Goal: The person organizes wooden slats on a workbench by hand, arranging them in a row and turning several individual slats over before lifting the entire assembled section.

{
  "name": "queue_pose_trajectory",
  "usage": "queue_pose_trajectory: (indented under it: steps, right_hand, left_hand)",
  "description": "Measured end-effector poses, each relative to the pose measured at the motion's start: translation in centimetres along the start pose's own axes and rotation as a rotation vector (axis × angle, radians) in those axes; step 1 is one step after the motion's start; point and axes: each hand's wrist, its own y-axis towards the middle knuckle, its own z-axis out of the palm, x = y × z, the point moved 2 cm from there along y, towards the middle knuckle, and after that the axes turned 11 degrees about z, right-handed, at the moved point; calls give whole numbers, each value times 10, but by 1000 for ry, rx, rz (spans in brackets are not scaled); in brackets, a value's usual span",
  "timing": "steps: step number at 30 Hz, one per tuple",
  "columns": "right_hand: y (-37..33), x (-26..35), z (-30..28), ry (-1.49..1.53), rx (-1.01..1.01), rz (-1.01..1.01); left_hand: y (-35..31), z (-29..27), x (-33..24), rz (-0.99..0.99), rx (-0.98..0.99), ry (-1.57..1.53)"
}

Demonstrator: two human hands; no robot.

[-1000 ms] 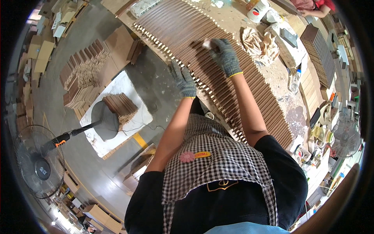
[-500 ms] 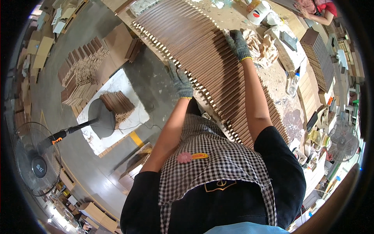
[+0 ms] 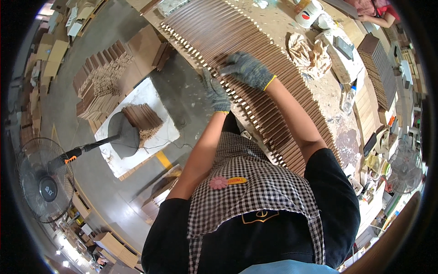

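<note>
A long row of brown wooden slats [image 3: 214,32] with pale end tabs lies side by side along the workbench [image 3: 350,132]. My left hand [image 3: 216,95], in a grey knit glove, is at the row's left edge, its fingers stretched along the pale ends. Across the top of the slats lies my gloved right hand [image 3: 248,71], its fingers slightly bent and pointing to that same left edge. The fingertips of the two hands are close together. I see nothing held in either hand; the undersides of the fingers are hidden.
Crumpled brown paper [image 3: 309,55], a white cup [image 3: 309,13] and a clear bottle [image 3: 349,99] stand on the bench's right side. To the left are stacked slats [image 3: 102,75], a white board [image 3: 162,125] and a standing fan [image 3: 45,182]. Another person's arm [image 3: 381,20] shows at top right.
My right hand has moved left from the row's right edge, across the slats, toward the left edge. The left hand stays at the left edge, its fingers still stretched out.
</note>
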Motion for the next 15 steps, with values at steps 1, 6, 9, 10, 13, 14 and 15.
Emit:
queue_pose_trajectory:
  steps: [1,6,9,10,13,14,15]
  right_hand:
    - [-7,-9,-6,-1,0,9]
    - [-1,9,-2,-28,-18,118]
    - [-1,28,19,51,33,61]
    - [-3,23,14,62,34,52]
    - [-13,-18,-7,76,-7,61]
    - [-21,-39,-18,83,-51,82]
    - [-26,-58,-32,45,-54,127]
  left_hand:
    - [-1,2,-8,-4,8,-2]
    - [1,-11,1,181,46,149]
    - [1,-11,5,161,51,162]
    - [1,-13,8,147,63,197]
    - [-2,-7,7,94,21,-1]
    - [-2,-6,7,124,39,30]
    - [-1,-9,7,154,50,68]
